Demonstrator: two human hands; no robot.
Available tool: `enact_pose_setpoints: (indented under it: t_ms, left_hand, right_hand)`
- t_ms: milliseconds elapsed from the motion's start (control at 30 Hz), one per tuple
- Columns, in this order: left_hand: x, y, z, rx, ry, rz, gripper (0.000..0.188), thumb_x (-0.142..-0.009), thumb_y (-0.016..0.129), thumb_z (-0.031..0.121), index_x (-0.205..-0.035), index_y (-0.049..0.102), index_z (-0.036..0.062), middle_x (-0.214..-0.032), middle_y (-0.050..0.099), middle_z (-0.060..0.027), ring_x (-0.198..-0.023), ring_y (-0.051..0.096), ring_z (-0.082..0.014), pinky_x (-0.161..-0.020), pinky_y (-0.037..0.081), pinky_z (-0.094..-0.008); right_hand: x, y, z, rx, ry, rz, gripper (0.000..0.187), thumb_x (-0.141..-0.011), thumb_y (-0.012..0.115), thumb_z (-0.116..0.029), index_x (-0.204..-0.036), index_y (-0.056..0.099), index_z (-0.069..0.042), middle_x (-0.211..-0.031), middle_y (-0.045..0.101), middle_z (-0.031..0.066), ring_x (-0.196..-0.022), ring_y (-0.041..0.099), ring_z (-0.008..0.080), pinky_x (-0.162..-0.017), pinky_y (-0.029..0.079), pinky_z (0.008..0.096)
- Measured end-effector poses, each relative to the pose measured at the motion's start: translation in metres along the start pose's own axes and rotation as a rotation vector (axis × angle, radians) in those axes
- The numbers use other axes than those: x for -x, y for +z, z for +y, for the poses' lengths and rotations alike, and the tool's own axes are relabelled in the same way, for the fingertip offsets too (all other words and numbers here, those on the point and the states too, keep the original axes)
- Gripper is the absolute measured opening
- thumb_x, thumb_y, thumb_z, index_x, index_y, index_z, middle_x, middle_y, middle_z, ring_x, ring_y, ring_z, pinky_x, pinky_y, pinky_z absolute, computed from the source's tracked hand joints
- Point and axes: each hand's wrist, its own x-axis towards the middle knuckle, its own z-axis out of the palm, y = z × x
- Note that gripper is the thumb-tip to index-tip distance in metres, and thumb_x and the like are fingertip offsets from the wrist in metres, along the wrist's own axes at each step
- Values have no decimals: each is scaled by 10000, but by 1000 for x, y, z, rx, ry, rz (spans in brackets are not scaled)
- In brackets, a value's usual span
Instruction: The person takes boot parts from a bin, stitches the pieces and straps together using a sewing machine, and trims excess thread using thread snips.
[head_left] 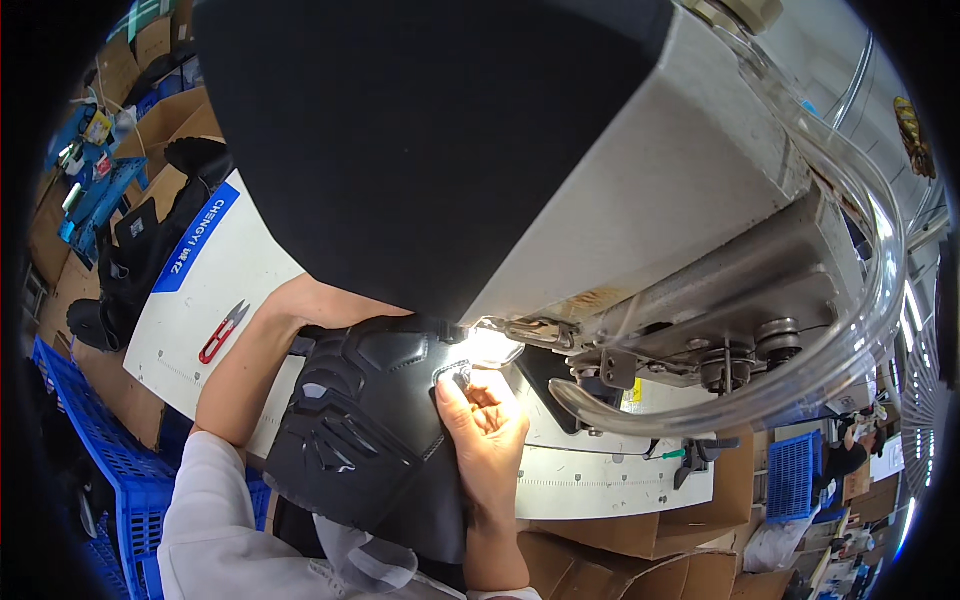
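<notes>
- Blue plastic formed the crate (125, 465) at the far left, its rim near the table's corner; cardboard boxes (175, 120) stood farther back, and a black bundle (120, 290) lay just beyond the table's edge.
- White and marked with ruler ticks, the table (255, 245) ended there in a slanting edge with a blue strip (195, 240); red snips (213, 345) lay on it, near the left forearm (240, 375).
- The left hand (345, 303) bent inward behind the black moulded piece (350, 440); its fingers were hidden, so its grip could not be told.
- That piece sat mid-view, reaching from under the machine (620, 200) down toward the person's body.
- The right hand (490, 430) pinched the piece's right edge between thumb and finger, just beside the bright work light; the machine's bulk left little height above it.
- Right of that hand, a strip of tabletop ran toward a green-handled tool (670, 455), while a curved clear tube (700, 417) bounded the space above.
- Past the table's right edge stood a cardboard box (720, 490), a second crate (790, 480) and another person (848, 450).
</notes>
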Motion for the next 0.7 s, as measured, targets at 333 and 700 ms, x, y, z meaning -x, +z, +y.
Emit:
enact_pose_setpoints:
  t_ms: [333,700]
  left_hand:
    - [-1,1,-14,143,-7,-49,237,-800,730,71,-1010,682,-29,-931,695,-126,-802,638,-212,-732,525,-307]
    - [0,0,-4,127,8,41,216,-805,724,80,-985,680,-32,-891,688,-123,-782,637,-206,-707,530,-316]
  right_hand:
    - [7,-9,-11,0,104,3,174,-867,683,-41,-1003,597,24,-878,616,39,-754,555,52,-683,450,176]
    - [2,-13,2,157,-50,67,211,-835,707,-7,-971,547,-6,-886,604,47,-760,556,68,-701,456,201]
